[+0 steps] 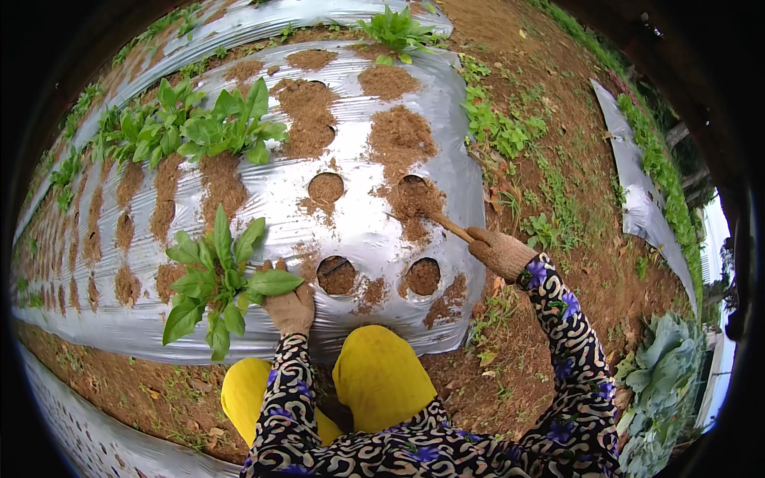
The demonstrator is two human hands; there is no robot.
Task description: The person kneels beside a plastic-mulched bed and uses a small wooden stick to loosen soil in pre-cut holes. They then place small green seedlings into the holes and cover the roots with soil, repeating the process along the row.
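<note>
My right hand, in a tan work glove, grips the wooden handle of a digging tool. Its far end meets loose brown soil heaped around a hole in the silver plastic mulch; the tool's head is mostly hidden. My left hand, gloved alike, rests on the mulch beside a leafy green plant. One leaf lies across its fingers, whose spread tips show beyond. Just right of this hand is a round planting hole with a dark thin piece in it. Another soil-filled hole lies farther right.
More leafy plants stand on the bed at the upper left. Soil is scattered around another hole. Weeds line the dirt path at right, with a cabbage-like plant lower right. My yellow-clad knees are at the bed's edge.
</note>
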